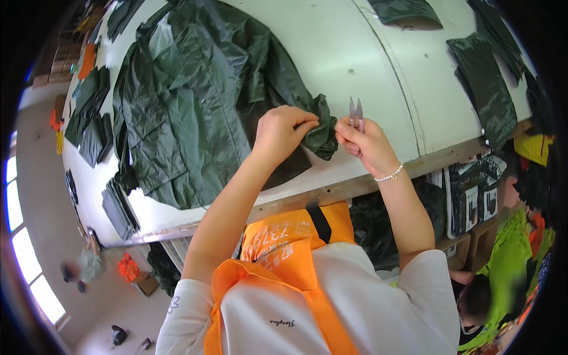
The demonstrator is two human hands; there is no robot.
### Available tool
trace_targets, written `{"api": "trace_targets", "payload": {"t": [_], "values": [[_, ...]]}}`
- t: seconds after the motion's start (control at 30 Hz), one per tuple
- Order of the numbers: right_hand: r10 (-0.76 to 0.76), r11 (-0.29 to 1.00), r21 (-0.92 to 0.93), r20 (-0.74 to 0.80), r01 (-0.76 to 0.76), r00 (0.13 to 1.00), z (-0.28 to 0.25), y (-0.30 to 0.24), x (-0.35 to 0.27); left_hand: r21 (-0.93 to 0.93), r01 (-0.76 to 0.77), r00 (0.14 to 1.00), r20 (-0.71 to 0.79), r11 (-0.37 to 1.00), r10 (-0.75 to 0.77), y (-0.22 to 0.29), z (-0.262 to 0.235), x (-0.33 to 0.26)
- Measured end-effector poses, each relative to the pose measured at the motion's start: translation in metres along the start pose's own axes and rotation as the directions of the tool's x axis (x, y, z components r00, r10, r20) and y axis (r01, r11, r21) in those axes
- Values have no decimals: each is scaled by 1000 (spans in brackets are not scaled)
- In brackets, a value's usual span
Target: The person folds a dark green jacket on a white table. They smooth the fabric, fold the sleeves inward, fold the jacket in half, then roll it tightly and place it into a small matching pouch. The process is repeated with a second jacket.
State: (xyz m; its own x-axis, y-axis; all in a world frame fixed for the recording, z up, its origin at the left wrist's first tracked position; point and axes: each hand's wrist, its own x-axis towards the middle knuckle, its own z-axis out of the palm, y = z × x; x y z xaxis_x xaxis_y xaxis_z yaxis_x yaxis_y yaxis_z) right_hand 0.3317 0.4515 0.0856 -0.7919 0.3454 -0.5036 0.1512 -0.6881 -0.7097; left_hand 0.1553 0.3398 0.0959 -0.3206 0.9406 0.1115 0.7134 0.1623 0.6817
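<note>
A dark green, shiny rain jacket (195,106) lies spread on the white table, its sleeve reaching toward me on the right. My left hand (281,131) is closed, thumb and fingers pinching the bunched sleeve cuff (322,131). Just right of that cuff, my right hand (364,142) is wrapped around small thread snips (356,111), whose two pointed blades stick up, slightly apart, away from me. The right fingertips come right up to the cuff's edge; whether they also grip the cloth or a thread is too small to tell.
The white table (319,53) has a wooden front edge (349,188). Folded dark green pieces (485,89) lie at the right, and more dark stacks (89,118) at the left. Below the right side are packaged goods (470,198). A person in bright yellow-green (503,266) is at lower right.
</note>
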Motion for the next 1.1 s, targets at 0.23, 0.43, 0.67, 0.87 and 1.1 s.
{"api": "trace_targets", "payload": {"t": [0.23, 0.43, 0.67, 0.87, 1.1], "values": [[-238, 813, -561, -78, 155, 968, -3, 13, -14, 249, -88, 985, -119, 965, 121, 3, 14, 13], [-142, 984, 106, -38, 146, 989, -11, 31, -27, 251, 65, 974, -228, 966, -6, -5, 21, 14], [-394, 706, 542, -235, 456, 889, -43, 23, -25, 67, 268, 952, -168, 961, -254, -1, 20, 17], [-476, 864, -58, -418, 499, 774, -41, 13, -10, -358, 360, 915, -46, 862, -401, -13, 17, 19], [-692, 478, -789, -67, 386, 719, 7, 9, 2, -492, 369, 915, 45, 788, -401, -9, 6, 26]]}}
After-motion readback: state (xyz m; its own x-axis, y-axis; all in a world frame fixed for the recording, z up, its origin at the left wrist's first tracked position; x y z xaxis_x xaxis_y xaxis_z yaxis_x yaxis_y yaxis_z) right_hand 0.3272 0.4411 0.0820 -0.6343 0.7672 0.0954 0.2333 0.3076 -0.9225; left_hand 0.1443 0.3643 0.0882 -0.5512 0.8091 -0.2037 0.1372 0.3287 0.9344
